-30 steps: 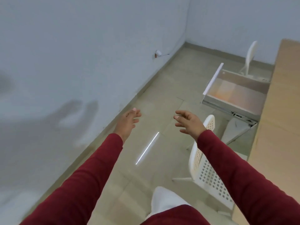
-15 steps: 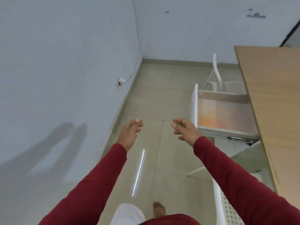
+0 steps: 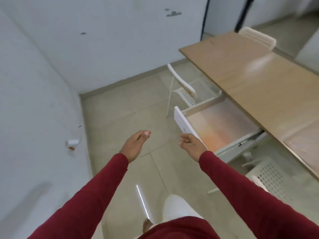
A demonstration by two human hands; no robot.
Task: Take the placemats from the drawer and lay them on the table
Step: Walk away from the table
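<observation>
Drawer (image 3: 222, 130) pulled out, placemat (image 3: 219, 133) still inside. One mat (image 3: 305, 150) on table (image 3: 259, 80) already. Left hand (image 3: 135, 145), right hand (image 3: 192, 145): fingers loosely curled, nothing held. Next: grab from drawer.

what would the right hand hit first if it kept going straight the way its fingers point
Probably nothing close: the right hand points left toward the left hand, away from the open drawer. Depth is unclear, so the left hand seems likeliest.
</observation>
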